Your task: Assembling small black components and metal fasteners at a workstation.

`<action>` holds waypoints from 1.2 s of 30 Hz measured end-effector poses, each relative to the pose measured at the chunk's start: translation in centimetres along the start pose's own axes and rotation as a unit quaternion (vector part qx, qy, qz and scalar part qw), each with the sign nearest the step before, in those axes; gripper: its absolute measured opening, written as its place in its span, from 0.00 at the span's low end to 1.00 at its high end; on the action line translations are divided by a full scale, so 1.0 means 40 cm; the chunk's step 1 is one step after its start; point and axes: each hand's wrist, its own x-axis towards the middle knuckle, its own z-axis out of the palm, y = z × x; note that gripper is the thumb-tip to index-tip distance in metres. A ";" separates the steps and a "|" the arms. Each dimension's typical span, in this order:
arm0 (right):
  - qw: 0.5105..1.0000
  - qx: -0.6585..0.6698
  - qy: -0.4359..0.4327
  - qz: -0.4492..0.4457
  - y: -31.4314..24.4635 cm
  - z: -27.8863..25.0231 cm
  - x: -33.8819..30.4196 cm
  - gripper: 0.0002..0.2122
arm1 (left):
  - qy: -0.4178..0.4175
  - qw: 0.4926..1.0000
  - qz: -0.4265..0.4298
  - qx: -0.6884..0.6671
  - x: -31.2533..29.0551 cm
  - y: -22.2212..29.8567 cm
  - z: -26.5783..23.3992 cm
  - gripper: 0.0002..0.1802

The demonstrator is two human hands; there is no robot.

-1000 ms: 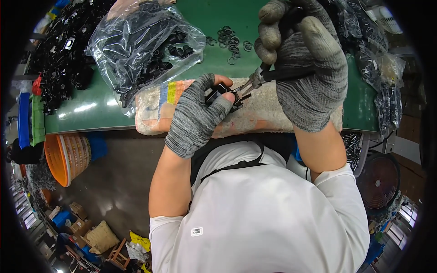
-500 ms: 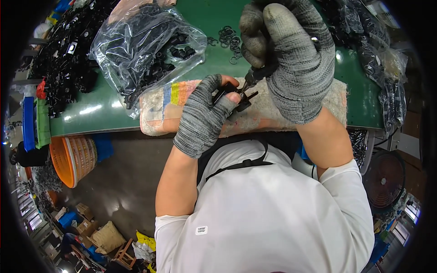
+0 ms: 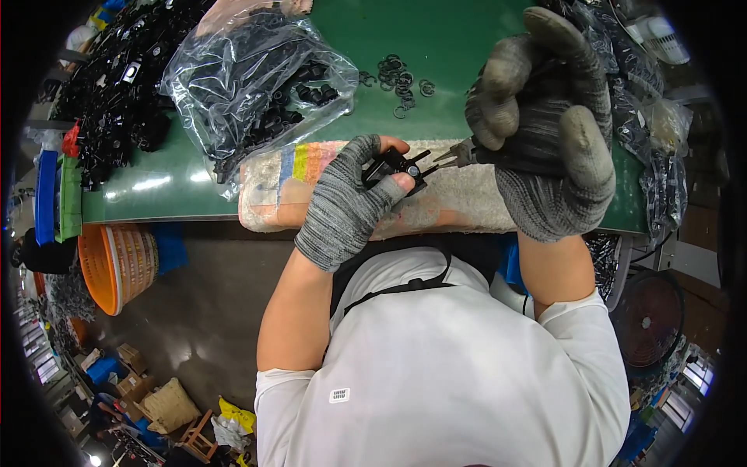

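My left hand (image 3: pixel 342 202), in a grey knitted glove with bare fingertips, grips a small black part (image 3: pixel 389 165) above the cloth. A round silvery pin end and black prongs show on the part's right side. In my right hand (image 3: pixel 580 156), gloved in grey with worn fingertips, is a pair of slim-nosed pliers (image 3: pixel 462 154). The pliers' tips point left, a little apart from each other and just off the black part. Their handles are mostly hidden in the palm, and the hand's fingers curl loosely round them. Several dark C-shaped retaining rings (image 3: pixel 397 78) lie farther back.
Under my hands a pale towel with coloured stripes (image 3: pixel 292 183) covers the green table's (image 3: pixel 140 183) front edge. A clear plastic bag of black parts (image 3: pixel 264 86) and a heap of black parts (image 3: pixel 117 101) stand left. More plastic bags (image 3: pixel 661 156) line the right side. Orange baskets (image 3: pixel 101 268) sit below left.
My right hand has moved right with the pliers, drawing their tips off the black part. The hand has turned and its fingers have loosened. My left hand still holds the part in about the same place.
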 end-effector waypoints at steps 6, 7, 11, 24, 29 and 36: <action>0.991 -0.024 -0.126 0.034 -0.020 -0.015 0.036 0.31 | 0.016 0.989 0.007 -0.145 -0.035 0.016 -0.041 0.24; 0.998 -0.038 -0.039 0.024 -0.029 0.037 0.029 0.26 | 0.021 0.990 -0.032 -0.136 -0.050 0.054 -0.051 0.25; 0.995 -0.101 0.005 0.022 -0.096 0.092 0.018 0.30 | 0.080 0.993 0.051 -0.075 -0.093 0.107 -0.145 0.29; 0.975 -0.200 0.100 0.008 -0.195 -0.014 0.007 0.28 | 0.491 0.680 -0.019 0.545 0.268 0.446 -0.902 0.42; 0.968 -0.228 0.092 0.044 -0.211 -0.181 0.120 0.21 | 0.434 0.578 -0.097 0.684 0.328 0.275 -0.948 0.45; 0.903 -0.395 0.169 0.007 -0.228 -0.356 0.133 0.23 | 0.411 0.581 -0.051 0.701 0.627 0.219 -1.022 0.29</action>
